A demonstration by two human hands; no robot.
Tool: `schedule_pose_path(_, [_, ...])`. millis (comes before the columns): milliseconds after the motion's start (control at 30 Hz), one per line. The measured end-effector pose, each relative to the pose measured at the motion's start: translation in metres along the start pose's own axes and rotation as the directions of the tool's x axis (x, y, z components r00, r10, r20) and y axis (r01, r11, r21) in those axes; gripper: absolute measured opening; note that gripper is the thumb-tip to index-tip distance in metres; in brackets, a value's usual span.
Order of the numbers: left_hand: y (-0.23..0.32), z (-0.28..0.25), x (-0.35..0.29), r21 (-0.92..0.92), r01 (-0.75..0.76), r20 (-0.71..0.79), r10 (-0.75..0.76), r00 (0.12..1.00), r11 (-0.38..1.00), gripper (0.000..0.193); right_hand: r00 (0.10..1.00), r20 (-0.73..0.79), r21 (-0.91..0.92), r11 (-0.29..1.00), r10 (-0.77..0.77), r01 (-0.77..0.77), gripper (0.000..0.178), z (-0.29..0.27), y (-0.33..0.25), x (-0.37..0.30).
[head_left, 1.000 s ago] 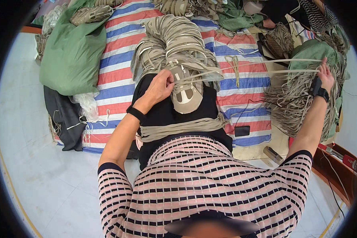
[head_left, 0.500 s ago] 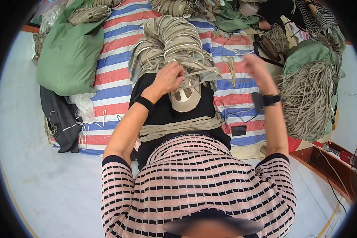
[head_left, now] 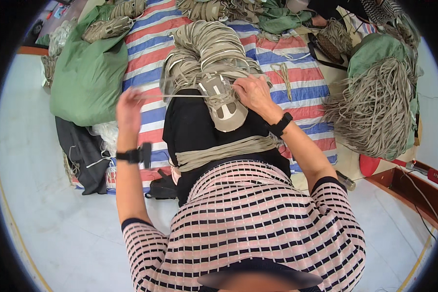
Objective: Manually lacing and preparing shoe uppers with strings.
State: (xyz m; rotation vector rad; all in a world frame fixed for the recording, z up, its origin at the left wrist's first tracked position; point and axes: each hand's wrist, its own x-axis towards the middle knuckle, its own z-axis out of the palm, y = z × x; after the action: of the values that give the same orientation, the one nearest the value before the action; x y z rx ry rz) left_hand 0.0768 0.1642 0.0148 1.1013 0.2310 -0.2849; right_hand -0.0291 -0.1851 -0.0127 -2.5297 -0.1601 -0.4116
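Note:
Across my black-clad lap lies a beige shoe upper (head_left: 224, 109) with pale trim, its toe toward me. My left hand (head_left: 130, 109), blurred, is raised out to the left and closed on a beige shoelace (head_left: 175, 96). The lace runs taut from it to the upper's eyelets. My right hand (head_left: 255, 95) is closed in a pinch at the upper's right side; its fingertips are partly hidden. Beyond the upper, a curved stack of similar shoe uppers (head_left: 214, 44) lies overlapped. A bundle of beige laces (head_left: 224, 152) rests across my waist.
A striped red, white and blue sheet (head_left: 151, 41) spreads beneath. On the left stands a full green sack (head_left: 87, 82); on the right, a heap of beige laces (head_left: 374, 112) spills from another sack. Beyond my right hand lie loose laces (head_left: 283, 78). More uppers (head_left: 209, 9) sit at the far side.
My left hand has moved from the upper out to the left, drawing a lace taut. My right hand has come in from the right to the upper's right side.

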Motion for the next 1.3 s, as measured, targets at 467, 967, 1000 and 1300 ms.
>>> schedule_pose_path(467, [-0.058,0.067,-0.017,0.866,-0.415,0.403,0.101,0.91,0.281,0.022,0.924,0.242,0.202,0.916,0.296,-0.346,0.018,0.014,0.005,-0.007])
schedule_pose_path(967, [-0.122,0.152,0.012,0.842,-0.54,0.537,-0.108,0.836,0.006,0.016,0.575,0.722,0.574,0.129,0.385,-0.808,0.016,0.008,0.014,0.001])
schedule_pose_path(1000, [-0.124,0.15,0.012,0.815,-0.579,0.577,-0.085,0.812,0.005,0.016,0.576,0.721,0.576,0.129,0.385,-0.807,0.016,0.009,0.014,0.0])
schedule_pose_path(1300, [-0.139,0.14,0.01,0.76,-0.586,0.623,-0.056,0.78,0.282,0.022,0.649,0.618,0.688,0.093,0.443,-0.719,0.015,0.016,0.003,-0.012])
